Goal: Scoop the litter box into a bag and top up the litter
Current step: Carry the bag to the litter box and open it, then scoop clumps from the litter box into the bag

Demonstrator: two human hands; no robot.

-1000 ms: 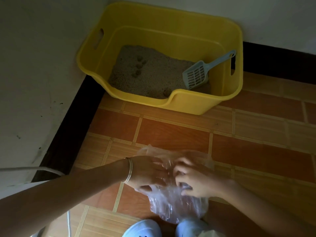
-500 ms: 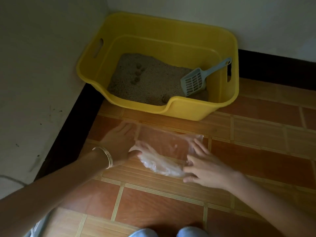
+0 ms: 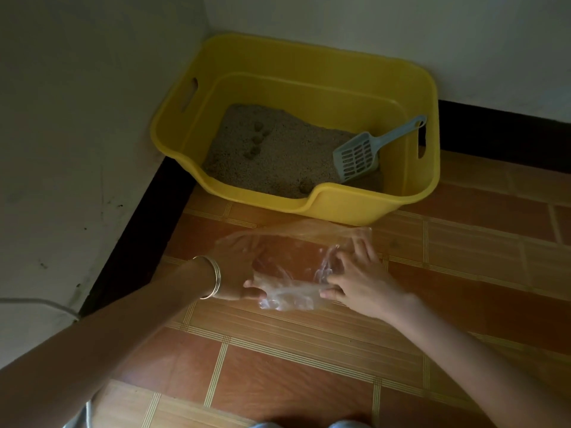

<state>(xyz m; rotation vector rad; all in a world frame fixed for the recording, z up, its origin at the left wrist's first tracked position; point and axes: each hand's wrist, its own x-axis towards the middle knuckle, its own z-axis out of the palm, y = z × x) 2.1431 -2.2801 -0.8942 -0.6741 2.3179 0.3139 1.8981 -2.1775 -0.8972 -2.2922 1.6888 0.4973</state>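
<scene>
Looking down, the clear bag [image 3: 290, 251] lies on the floor tiles [image 3: 309, 350] just in front of the yellow litter box [image 3: 340, 208], stretched between my hands. My left hand [image 3: 236, 273] is inside it with the fingers spread flat. My right hand [image 3: 355, 279] pinches the opposite edge with curled fingers.

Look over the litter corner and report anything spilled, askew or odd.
No litter shows on the floor tiles. The litter is uneven: heaped toward the left of the yellow box, leaving bare plastic at the back right. Dark clumps sit in it, and the scoop leans inside.
</scene>
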